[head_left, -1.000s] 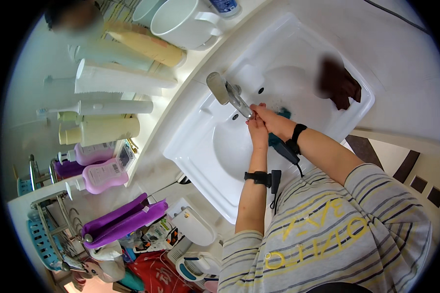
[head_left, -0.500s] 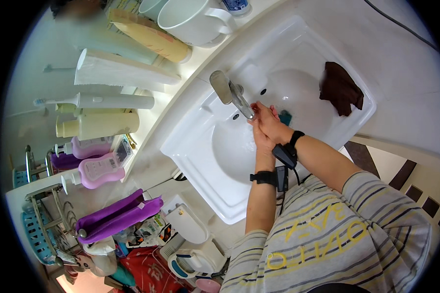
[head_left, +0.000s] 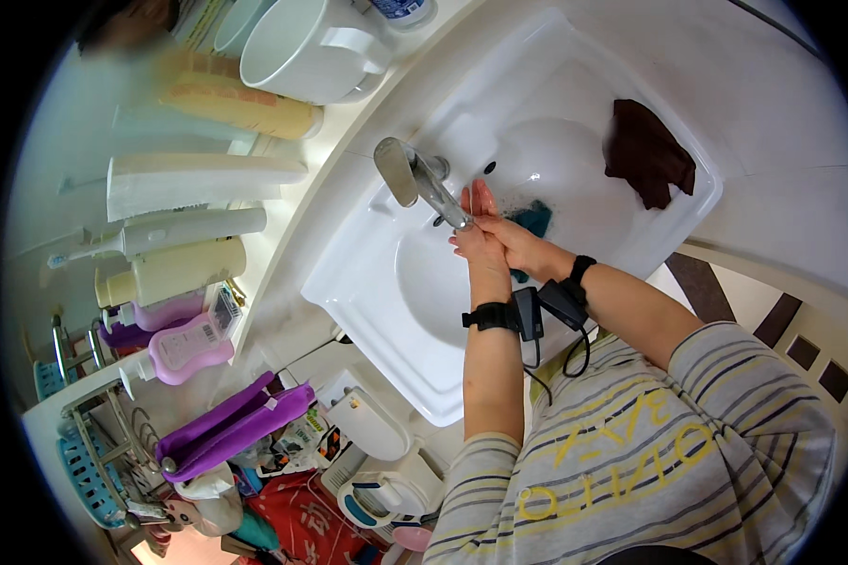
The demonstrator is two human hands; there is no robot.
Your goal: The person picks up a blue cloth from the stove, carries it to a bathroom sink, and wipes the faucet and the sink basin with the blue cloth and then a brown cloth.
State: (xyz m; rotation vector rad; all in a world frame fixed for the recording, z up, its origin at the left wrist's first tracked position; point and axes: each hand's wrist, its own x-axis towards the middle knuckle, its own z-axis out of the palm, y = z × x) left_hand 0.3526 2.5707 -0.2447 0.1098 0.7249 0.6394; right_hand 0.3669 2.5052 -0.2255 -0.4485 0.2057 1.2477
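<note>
Under the chrome faucet [head_left: 422, 184], both my hands are together over the white sink [head_left: 372, 367]. My left hand [head_left: 481, 201] is palm up, its fingers stretched out beyond the spout. My right hand [head_left: 511, 239] is closed round the left at the heel of the palm and wrist. Partly behind the hands, a dark teal cloth [head_left: 534, 218] lies wet in the basin. A dark brown cloth [head_left: 648, 155] hangs over the sink's right rim. Each wrist wears a black strap with a small black box and cable.
A ledge at left bears a white mug [head_left: 287, 52], a yellow tube [head_left: 245, 104], an electric toothbrush [head_left: 193, 231] and a pink pump bottle [head_left: 190, 350]. Below hang a purple item [head_left: 236, 433] and a blue basket [head_left: 89, 480]. A white appliance [head_left: 391, 494] stands below the sink.
My hands have shifted left under the spout. My left fingers now stretch out, and my right hand has slid down to the left wrist. More of the teal cloth shows.
</note>
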